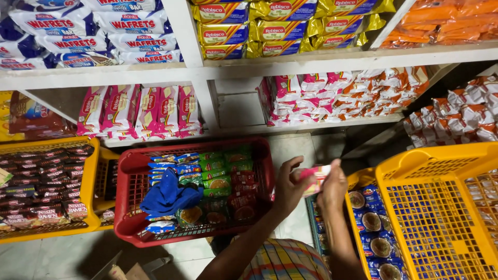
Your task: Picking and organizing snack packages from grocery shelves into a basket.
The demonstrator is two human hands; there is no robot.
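Red basket [129, 176], blue cloth [168, 196] inside. Yellow baskets [430, 161] either side. Pink-white snack pack [315, 179] in hands. White shelf [207, 72]. Striped rainbow-ish shirt [285, 262].

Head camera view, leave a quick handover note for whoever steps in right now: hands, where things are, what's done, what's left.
Left hand and right hand both grip one small pink and white snack packet, held up between the baskets.
Red basket on the floor holds blue, green and red packets with a blue cloth on top.
Tilted yellow basket at the right shows no goods inside; blue packets lie in the yellow bin beside it.
Pink packets already stand on the lower shelf.
Packet in hand is not yet placed anywhere.
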